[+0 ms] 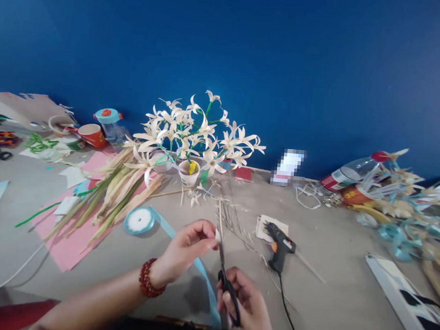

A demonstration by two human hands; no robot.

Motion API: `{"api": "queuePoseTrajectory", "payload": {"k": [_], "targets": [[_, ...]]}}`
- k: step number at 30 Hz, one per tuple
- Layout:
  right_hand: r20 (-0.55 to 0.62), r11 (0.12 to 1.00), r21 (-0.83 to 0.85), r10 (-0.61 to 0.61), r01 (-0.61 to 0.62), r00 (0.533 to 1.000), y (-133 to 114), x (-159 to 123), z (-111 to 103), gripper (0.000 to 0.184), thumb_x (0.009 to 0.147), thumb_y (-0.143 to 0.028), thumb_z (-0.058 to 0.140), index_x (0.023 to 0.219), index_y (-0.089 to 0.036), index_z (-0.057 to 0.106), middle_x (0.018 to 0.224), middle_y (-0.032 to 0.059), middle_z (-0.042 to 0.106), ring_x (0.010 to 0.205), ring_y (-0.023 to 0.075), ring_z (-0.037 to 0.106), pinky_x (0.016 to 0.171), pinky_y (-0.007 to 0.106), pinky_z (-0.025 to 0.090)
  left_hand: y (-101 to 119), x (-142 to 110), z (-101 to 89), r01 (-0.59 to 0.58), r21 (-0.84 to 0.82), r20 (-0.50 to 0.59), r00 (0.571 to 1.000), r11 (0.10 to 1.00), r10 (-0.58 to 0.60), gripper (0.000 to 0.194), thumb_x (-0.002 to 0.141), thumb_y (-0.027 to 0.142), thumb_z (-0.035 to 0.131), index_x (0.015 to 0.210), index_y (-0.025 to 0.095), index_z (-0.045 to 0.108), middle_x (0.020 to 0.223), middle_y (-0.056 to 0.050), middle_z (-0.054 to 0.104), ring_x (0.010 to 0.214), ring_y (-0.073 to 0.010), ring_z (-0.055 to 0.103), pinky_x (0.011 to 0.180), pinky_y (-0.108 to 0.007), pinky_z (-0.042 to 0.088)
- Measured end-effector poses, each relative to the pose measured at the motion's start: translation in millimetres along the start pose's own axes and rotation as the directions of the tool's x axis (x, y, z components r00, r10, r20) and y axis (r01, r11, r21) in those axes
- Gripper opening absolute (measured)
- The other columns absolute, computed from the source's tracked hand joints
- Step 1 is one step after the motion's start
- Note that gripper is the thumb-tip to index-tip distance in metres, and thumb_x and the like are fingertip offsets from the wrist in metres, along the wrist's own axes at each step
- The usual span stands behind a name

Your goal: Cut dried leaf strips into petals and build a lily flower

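Observation:
My right hand (247,298) is closed around the black handles of a pair of scissors (228,288), whose blades point away from me. Between the thumb and fingers of my left hand (192,244) is a small pale strip (217,235), possibly dried husk, right beside the blades. Whether the blades touch it I cannot tell. A red bead bracelet (150,278) circles my left wrist. Light blue ribbon (206,277) runs beneath my hands from its spool (139,220). Beyond them, cream handmade flowers (192,132) on green stems rise from a paper cup (189,175).
Right of my hands lies a black glue gun (282,246) with its cord trailing forward. Dried corn husks (113,191) cover pink paper (62,243) on the left. A power strip (397,293), a plastic bottle (352,171) and a red cup (356,196) stand at right. Thin stalks (230,220) lie ahead.

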State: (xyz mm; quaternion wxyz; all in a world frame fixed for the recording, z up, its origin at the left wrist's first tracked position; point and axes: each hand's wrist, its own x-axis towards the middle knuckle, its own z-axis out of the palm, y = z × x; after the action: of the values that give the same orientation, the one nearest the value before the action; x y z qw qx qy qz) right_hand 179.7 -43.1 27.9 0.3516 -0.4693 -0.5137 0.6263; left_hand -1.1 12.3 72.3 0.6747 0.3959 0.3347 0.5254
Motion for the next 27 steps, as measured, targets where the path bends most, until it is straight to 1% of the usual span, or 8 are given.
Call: {"api": "queuePoseTrajectory", "payload": {"k": [6, 9, 12, 17, 21, 25, 27], "targets": [[-0.016, 0.999, -0.046, 0.025, -0.026, 1.000, -16, 3, 4, 0.049, 0.076, -0.067, 0.062, 0.074, -0.020, 0.050, 0.058, -0.0022, 0.055, 0.049, 0.0112, 0.049, 0.048, 0.021, 0.038, 0, 0, 3.4, -0.013, -0.025, -0.032, 0.999, 1.000, 0.012, 0.019, 0.080, 0.028, 0.071, 0.076, 0.015, 0.058, 0.079, -0.001, 0.055, 0.075, -0.0136, 0.054, 0.074, -0.027, 0.043], [-0.014, 0.999, -0.035, 0.035, -0.035, 0.999, -19, 3, 5, 0.050, 0.073, -0.069, 0.062, 0.073, -0.020, 0.050, 0.055, -0.0029, 0.054, 0.047, 0.0110, 0.048, 0.047, 0.022, 0.037, -1, -1, 4.0, -0.017, -0.040, -0.047, 0.999, 0.999, 0.015, 0.018, 0.080, 0.027, 0.072, 0.076, 0.015, 0.058, 0.079, -0.001, 0.055, 0.075, -0.0136, 0.054, 0.074, -0.027, 0.043], [-0.013, 0.999, -0.021, 0.036, -0.037, 0.999, -19, 3, 6, 0.051, 0.072, -0.069, 0.063, 0.073, -0.021, 0.049, 0.055, -0.0033, 0.053, 0.047, 0.0110, 0.048, 0.048, 0.022, 0.038, -3, -2, 4.1, -0.016, -0.051, -0.059, 0.998, 0.999, 0.013, 0.018, 0.079, 0.026, 0.072, 0.076, 0.015, 0.058, 0.079, -0.001, 0.055, 0.075, -0.0136, 0.054, 0.074, -0.027, 0.043], [-0.022, 0.998, -0.036, 0.047, -0.047, 0.999, -17, 4, 6, 0.049, 0.074, -0.068, 0.063, 0.073, -0.021, 0.048, 0.055, -0.0038, 0.052, 0.048, 0.0113, 0.049, 0.048, 0.021, 0.037, -5, -2, 5.2, -0.033, -0.051, -0.059, 0.998, 0.998, 0.030, 0.015, 0.082, 0.024, 0.069, 0.078, 0.016, 0.058, 0.080, -0.001, 0.055, 0.076, -0.0133, 0.054, 0.075, -0.026, 0.041], [-0.027, 0.999, -0.029, 0.044, -0.045, 0.999, -18, 5, 6, 0.049, 0.072, -0.068, 0.063, 0.072, -0.021, 0.049, 0.055, -0.0036, 0.052, 0.047, 0.0116, 0.050, 0.048, 0.022, 0.039, -6, -1, 5.5, -0.044, -0.045, -0.065, 0.997, 0.998, 0.041, 0.014, 0.082, 0.023, 0.068, 0.077, 0.016, 0.058, 0.080, -0.001, 0.056, 0.077, -0.0135, 0.054, 0.075, -0.026, 0.041], [-0.038, 0.996, -0.016, 0.084, -0.085, 0.996, -18, 4, 8, 0.048, 0.073, -0.068, 0.063, 0.070, -0.022, 0.049, 0.051, -0.0040, 0.052, 0.043, 0.0107, 0.045, 0.043, 0.021, 0.036, -7, -1, 4.9, -0.038, -0.042, -0.071, 0.997, 0.998, 0.035, 0.014, 0.082, 0.023, 0.069, 0.077, 0.016, 0.059, 0.079, -0.002, 0.057, 0.076, -0.0136, 0.053, 0.075, -0.026, 0.041], [-0.045, 0.997, 0.014, 0.082, -0.082, 0.996, -15, 4, 8, 0.048, 0.074, -0.067, 0.063, 0.070, -0.022, 0.049, 0.052, -0.0039, 0.052, 0.041, 0.0099, 0.043, 0.041, 0.020, 0.035, -7, 0, 4.9, -0.036, -0.049, -0.063, 0.997, 0.998, 0.032, 0.013, 0.083, 0.023, 0.068, 0.078, 0.016, 0.059, 0.079, -0.002, 0.058, 0.077, -0.0136, 0.054, 0.076, -0.026, 0.042]]}}
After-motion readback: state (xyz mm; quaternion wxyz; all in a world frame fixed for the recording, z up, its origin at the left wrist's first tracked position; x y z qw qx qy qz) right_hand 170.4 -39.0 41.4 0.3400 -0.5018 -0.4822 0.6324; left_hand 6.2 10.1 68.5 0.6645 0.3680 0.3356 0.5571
